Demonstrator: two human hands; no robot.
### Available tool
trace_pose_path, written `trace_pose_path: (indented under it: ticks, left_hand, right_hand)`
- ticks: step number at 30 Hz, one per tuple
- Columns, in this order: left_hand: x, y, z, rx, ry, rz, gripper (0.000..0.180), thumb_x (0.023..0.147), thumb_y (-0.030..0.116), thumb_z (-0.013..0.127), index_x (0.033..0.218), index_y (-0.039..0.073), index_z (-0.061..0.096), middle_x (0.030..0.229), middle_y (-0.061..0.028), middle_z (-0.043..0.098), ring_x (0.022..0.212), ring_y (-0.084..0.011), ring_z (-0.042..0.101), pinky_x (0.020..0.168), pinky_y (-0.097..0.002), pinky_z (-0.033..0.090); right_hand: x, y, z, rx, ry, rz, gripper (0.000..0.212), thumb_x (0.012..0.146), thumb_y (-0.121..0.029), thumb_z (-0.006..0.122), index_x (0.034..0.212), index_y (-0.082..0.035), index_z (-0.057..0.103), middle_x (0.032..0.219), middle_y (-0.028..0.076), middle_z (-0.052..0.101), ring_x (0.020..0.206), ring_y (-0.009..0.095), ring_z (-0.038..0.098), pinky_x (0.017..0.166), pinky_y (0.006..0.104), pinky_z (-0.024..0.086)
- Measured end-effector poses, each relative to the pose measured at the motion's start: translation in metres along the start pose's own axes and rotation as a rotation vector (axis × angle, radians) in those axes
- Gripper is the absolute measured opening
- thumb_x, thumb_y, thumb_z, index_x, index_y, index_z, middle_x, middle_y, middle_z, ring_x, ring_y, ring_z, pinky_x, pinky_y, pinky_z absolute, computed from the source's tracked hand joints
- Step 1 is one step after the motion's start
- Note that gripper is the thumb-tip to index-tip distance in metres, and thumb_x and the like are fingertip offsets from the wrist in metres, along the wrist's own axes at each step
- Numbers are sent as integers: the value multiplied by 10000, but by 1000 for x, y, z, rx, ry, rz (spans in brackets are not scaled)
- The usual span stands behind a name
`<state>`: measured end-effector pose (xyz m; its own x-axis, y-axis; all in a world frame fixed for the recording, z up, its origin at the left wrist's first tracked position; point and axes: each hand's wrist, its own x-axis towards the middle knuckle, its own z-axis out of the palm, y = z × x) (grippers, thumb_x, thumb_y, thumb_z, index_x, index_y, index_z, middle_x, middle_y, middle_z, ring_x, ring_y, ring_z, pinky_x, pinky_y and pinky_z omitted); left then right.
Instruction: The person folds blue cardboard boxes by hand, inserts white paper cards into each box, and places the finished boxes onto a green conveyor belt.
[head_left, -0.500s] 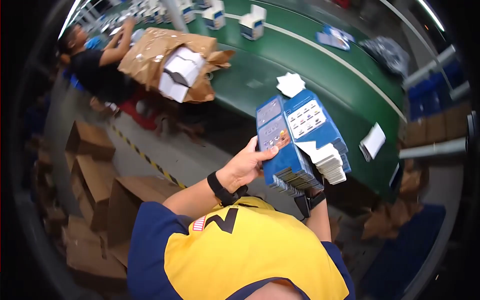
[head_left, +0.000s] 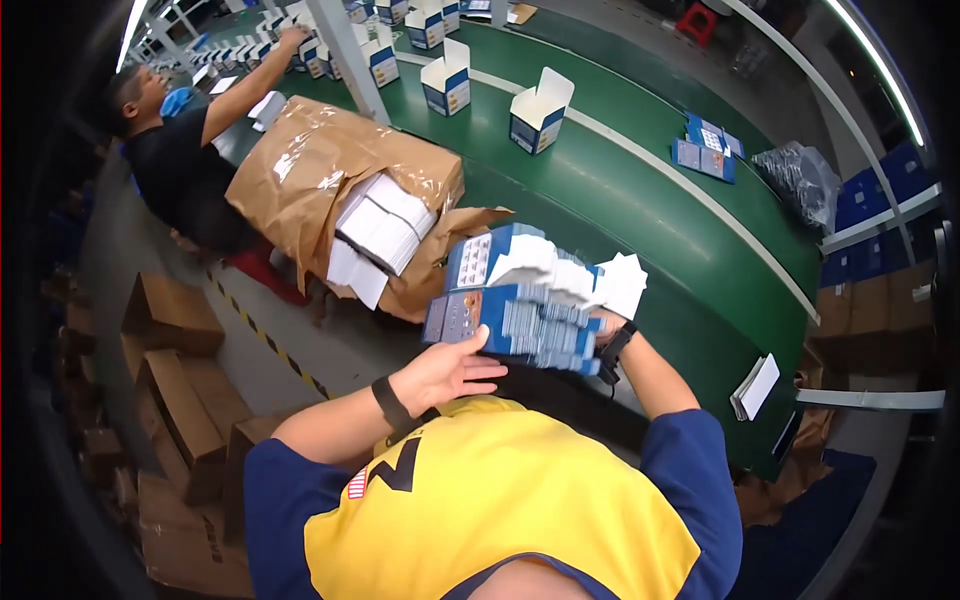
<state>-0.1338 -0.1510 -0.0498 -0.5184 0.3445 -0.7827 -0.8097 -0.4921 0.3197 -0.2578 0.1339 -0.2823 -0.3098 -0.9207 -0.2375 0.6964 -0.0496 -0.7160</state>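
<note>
A thick stack of flattened blue cartons [head_left: 505, 325] with white inner flaps is held in front of my chest, its layered edges fanned out. My right hand [head_left: 607, 325] grips the stack's right end; most of its fingers are hidden behind the cartons and flaps. At the lower left of the stack, my left hand [head_left: 450, 373] has its thumb against the cartons and its other fingers stretched out below the edge. Just left of the stack, a torn brown paper bundle [head_left: 310, 160] shows banded white folded sheets [head_left: 385, 225] inside.
Opened blue-and-white boxes [head_left: 540, 110] stand along the green conveyor table [head_left: 610, 180]. Flat cartons [head_left: 710, 150] and a grey plastic bag [head_left: 798, 185] lie farther right. A small white stack [head_left: 755, 388] rests near the right edge. A co-worker [head_left: 185, 170] reaches across at left. Cardboard boxes [head_left: 170, 320] fill the left floor.
The carton stack has swung left and turned, showing more layered edges. My left fingers have straightened out below it. The co-worker's arm has stretched toward the boxes.
</note>
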Motion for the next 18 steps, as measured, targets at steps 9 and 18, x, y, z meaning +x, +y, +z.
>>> trace_pose_path:
  ticks: [9,18]
  left_hand:
    - [67,81,44,487,-192,-163,356,900,314,556,1115,38,488,1075,-167,575,891,-282,639,750,-375,538]
    - [108,191,-4,1078,42,917,705,751,153,722,1331,55,333,1231,-196,482,1122,-235,499,896,-324,420]
  right_hand:
    - [-21,-130,-46,45,812,-94,302,875,-215,551,1111,-30,591,1013,95,636,865,194,630,763,346,507]
    - [-36,-112,21,-835,1764,459,635,789,-412,605,1331,-162,387,1313,181,421,1152,371,459,884,502,416]
